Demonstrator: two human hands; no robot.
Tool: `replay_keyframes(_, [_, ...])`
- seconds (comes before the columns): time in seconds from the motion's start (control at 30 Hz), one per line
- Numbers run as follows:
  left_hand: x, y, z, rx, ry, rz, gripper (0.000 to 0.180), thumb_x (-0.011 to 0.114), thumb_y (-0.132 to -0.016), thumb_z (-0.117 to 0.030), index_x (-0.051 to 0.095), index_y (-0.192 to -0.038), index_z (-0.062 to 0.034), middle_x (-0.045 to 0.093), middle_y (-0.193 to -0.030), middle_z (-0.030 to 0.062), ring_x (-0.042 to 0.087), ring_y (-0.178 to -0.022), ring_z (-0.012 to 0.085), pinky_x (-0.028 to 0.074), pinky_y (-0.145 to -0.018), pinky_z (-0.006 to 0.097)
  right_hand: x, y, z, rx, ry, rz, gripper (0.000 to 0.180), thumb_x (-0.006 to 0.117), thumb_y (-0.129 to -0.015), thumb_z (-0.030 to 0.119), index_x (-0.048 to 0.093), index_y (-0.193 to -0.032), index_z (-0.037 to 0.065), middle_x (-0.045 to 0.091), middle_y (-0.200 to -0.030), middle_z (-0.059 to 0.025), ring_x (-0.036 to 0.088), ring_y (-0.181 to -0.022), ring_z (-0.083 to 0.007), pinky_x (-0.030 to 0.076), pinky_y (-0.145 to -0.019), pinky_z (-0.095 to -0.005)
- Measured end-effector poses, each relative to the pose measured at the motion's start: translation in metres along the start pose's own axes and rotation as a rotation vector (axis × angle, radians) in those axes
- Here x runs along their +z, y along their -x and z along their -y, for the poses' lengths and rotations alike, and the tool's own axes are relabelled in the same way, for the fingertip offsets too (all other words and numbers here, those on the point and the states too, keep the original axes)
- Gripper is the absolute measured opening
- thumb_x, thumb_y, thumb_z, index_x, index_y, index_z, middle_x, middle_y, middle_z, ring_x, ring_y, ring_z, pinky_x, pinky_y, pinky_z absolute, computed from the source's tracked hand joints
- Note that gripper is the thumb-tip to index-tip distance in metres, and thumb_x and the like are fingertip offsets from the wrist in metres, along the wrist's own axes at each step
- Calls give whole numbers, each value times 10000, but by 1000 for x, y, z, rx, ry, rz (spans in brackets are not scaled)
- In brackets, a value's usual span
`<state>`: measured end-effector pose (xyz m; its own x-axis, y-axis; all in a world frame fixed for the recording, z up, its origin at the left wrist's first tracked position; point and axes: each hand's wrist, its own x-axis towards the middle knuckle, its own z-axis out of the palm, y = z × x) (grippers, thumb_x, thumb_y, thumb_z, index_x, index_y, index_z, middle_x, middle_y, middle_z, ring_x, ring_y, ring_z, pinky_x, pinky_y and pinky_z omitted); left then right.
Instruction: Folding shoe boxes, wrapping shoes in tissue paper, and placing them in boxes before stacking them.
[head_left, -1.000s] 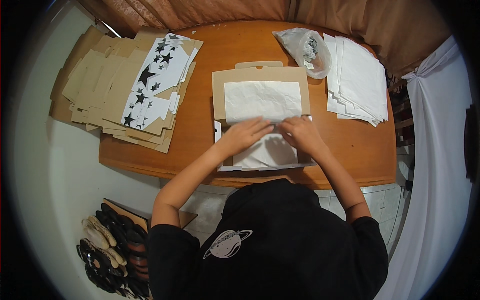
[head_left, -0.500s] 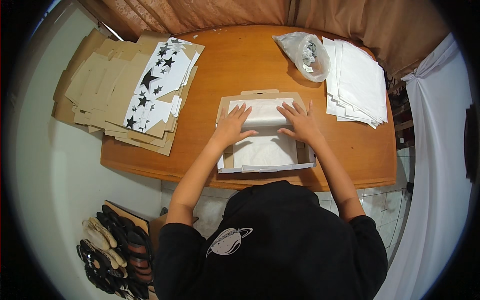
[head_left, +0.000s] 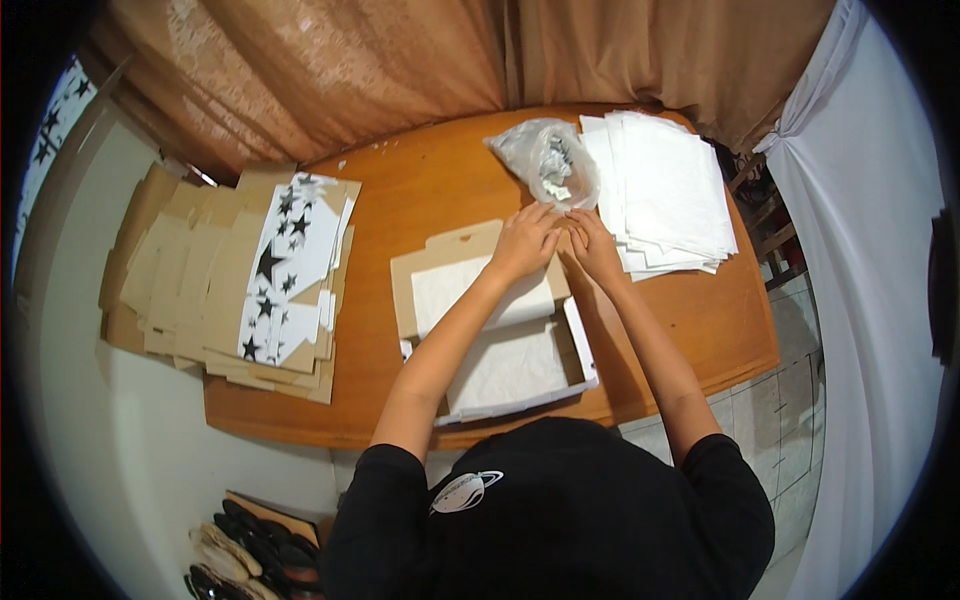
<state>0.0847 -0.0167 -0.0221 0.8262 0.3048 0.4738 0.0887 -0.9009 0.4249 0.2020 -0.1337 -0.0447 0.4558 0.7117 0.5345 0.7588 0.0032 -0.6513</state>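
Black short-sleeved shirt [head_left: 560, 510] (white planet emblem)

We look down on an orange-brown wooden table [head_left: 440, 190]. An open cardboard box [head_left: 490, 320] lined with white tissue paper [head_left: 510, 365] lies near the table's front edge. Our left hand [head_left: 525, 243] and right hand [head_left: 592, 245] rest side by side at the box's far right corner, fingertips touching, just below a clear plastic bag [head_left: 545, 160]. Right of the box sits a stack of white paper sheets [head_left: 665, 190]. Left of the box lies a pile of flat cardboard blanks with black stars [head_left: 250, 280].
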Motion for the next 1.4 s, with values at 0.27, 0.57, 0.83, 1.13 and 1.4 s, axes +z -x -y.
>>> replay_keyframes(0.27, [35,-86,47,-169,-233,-27,353,588,-770,-231,601,-1122,-211,246,-1405,181,290,-1239,396,332,-948,511,24,-56,-62,46,-11,23,298,516,-746,-46,542,-1041,-26,533,-1036,-209,524,-968,-368,426,-841,-391])
replay_keyframes(0.57, [31,-113,74,-213,-51,68,790,529,-641,50,271,-1369,-119,262,-1395,178,499,-1048,401,467,-795,436,72,-141,-110,199,181,251,519,580,-780,104,426,-1275,124,354,-1327,-217,442,-1120,-419,376,-945,-460])
replay_keyframes(0.83, [22,-100,83,-207,-5,165,806,521,-641,48,265,-1378,-155,269,-1402,155,491,-1068,394,475,-795,412,99,-151,-110,336,544,554,638,673,-710,302,406,-1285,225,309,-1369,-132,348,-1197,-401,328,-944,-548])
replay_keyframes(1.13, [24,-86,75,-270,0,179,784,524,-659,19,268,-1378,-161,253,-1409,164,529,-1015,385,487,-767,407,81,-103,-108,182,390,371,473,679,-690,208,523,-1137,195,502,-1174,-112,474,-1055,-383,377,-893,-502])
replay_keyframes(1.4, [28,-68,69,-234,-67,117,667,609,-690,-70,393,-1316,-145,220,-1412,197,453,-1122,390,447,-859,409,65,-84,-118,-32,24,190,468,685,-706,225,512,-1132,137,456,-1261,-191,396,-1159,-438,300,-1003,-480])
